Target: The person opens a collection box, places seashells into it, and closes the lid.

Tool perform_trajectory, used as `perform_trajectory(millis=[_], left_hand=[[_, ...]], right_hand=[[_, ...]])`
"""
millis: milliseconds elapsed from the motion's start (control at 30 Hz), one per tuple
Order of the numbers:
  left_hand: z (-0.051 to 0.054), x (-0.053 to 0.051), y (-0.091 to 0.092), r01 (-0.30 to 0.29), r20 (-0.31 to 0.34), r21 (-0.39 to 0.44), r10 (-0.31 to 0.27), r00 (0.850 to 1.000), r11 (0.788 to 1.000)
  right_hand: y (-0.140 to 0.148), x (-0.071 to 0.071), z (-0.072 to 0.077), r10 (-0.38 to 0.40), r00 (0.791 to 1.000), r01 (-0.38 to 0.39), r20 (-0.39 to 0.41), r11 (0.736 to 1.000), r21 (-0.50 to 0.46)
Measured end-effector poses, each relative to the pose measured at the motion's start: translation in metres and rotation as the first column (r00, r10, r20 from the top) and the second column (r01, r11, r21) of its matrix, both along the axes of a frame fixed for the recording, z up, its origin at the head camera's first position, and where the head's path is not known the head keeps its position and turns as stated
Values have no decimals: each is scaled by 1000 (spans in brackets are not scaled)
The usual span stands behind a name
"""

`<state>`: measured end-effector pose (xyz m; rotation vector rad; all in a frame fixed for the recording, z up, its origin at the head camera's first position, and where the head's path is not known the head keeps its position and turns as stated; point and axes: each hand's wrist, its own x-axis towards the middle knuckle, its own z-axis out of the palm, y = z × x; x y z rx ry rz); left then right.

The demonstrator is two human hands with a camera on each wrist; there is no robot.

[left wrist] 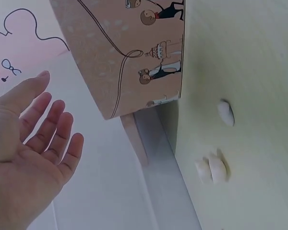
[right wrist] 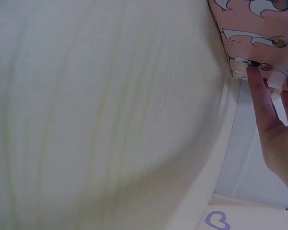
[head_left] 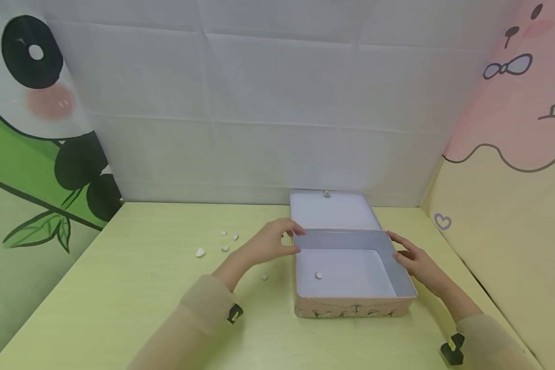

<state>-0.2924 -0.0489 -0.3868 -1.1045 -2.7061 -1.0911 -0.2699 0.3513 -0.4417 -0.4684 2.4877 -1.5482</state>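
Note:
A pink, printed suitcase-style box [head_left: 330, 308] stands on the table with its lid [head_left: 333, 210] folded back. Inside, on the pale floor of the box, lies one small white pebble-like piece [head_left: 318, 275]. My left hand [head_left: 270, 242] hovers at the box's left wall, thumb and fingers apart, nothing visible between them. The left wrist view shows that palm with fingers loosely extended, beside the box's printed side [left wrist: 129, 52]. My right hand [head_left: 418, 264] touches the right rim and wall with fairly straight fingers. In the right wrist view, part of the right hand [right wrist: 278, 129] is cut off.
Several more white pebble-like pieces [head_left: 201, 252] lie scattered on the yellow table [head_left: 120, 288], left of the box. A white cloth [head_left: 268, 103] hangs behind the table. A panda-painted panel [head_left: 28, 154] borders the left, a pink-and-yellow panel [head_left: 509, 205] the right.

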Motion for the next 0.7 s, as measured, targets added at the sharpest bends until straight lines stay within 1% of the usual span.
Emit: perform_trajectory(millis=[100,200,367,567,700], left_hand=[[1,2,-10,-10,-16,-2,10,1000,1000],[-1,3,-20,-11,-29,-1,11,1000,1000],[-6,7,-32,-10,-11,1,10,1000,1000],[-13,11,-45,-19,-2,-24,19,1000,1000],[-19,12,-55,5,31,-20,-5,1000,1000]], right_hand=[[0,0,-1,-9,1000,9,-5,1000,14],[0,1,-1,-19,1000,19,-11,999,31],[-1,0,-1,-28,999,29,-22,998,47],[-1,1,-2,-24,999,25,-30,999,45],[-1,2,-2,-25,999,26,-37,998,50]])
